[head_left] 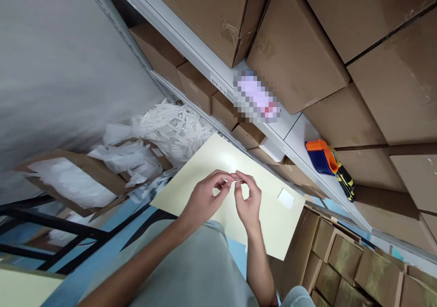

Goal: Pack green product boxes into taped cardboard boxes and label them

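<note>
My left hand [205,196] and my right hand [248,198] meet fingertip to fingertip above a pale yellow tabletop [269,225]. Thumb and forefinger of each are closed in a pinch, forming two rounded loops. Something thin and pale may lie between the fingertips, but it is too small to make out. To the right of my right hand, a small white square piece [286,198] lies flat on the tabletop.
A shelf [290,127] of cardboard boxes [297,52] runs along the far side, with an orange and blue tape dispenser [321,156] and a yellow-black tool [345,179] on it. White strips [177,125] pile up at left, near an opened carton [118,181]. More boxes [344,254] stand lower right.
</note>
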Demonstrator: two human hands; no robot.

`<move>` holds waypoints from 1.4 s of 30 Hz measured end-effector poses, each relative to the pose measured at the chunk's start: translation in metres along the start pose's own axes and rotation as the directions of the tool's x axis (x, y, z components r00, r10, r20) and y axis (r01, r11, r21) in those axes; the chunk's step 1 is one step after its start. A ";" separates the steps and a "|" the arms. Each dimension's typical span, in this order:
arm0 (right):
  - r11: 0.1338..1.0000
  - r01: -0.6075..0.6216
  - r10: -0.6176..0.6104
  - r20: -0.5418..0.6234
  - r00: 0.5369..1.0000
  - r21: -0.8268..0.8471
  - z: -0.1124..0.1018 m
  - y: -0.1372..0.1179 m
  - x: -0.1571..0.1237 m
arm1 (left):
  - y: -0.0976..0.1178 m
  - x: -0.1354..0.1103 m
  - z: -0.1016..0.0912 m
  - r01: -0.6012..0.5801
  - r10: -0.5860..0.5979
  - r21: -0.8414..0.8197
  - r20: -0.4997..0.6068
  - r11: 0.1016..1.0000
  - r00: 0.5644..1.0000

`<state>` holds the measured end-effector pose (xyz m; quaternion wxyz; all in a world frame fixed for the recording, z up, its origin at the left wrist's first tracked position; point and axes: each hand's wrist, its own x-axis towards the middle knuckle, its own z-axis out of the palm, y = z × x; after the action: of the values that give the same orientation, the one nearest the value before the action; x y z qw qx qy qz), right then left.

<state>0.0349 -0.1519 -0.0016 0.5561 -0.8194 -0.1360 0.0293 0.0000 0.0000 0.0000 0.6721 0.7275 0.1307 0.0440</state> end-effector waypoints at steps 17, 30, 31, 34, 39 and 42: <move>0.999 -0.003 0.003 0.003 1.000 -0.050 0.003 -0.001 0.007 | -0.003 0.007 -0.003 0.022 -0.022 0.011 0.008 1.000 1.000; 0.997 -0.008 0.001 0.086 0.996 0.075 -0.001 -0.015 0.003 | 0.013 -0.010 -0.005 0.051 -0.054 -0.051 -0.046 0.997 0.998; 0.996 0.002 -0.012 0.111 0.994 0.091 0.000 -0.018 0.003 | 0.015 -0.015 -0.008 0.050 -0.054 -0.058 -0.067 0.997 0.996; 0.991 0.049 -0.074 0.206 0.976 0.123 0.007 -0.030 -0.002 | 0.019 -0.037 -0.019 0.039 -0.050 -0.077 -0.150 0.996 0.987; 0.968 0.150 -0.217 0.362 0.907 0.203 0.024 -0.059 -0.021 | 0.026 -0.089 -0.046 -0.032 -0.012 -0.131 -0.322 0.991 0.947; 0.950 0.203 -0.290 0.439 0.850 0.236 0.038 -0.077 -0.043 | 0.028 -0.131 -0.064 -0.109 0.039 -0.145 -0.414 0.984 0.909</move>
<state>-0.0291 -0.1021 0.0504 0.5779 -0.7095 -0.3673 0.1666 -0.1372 0.0274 0.0477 0.6853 0.6486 0.2367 0.2315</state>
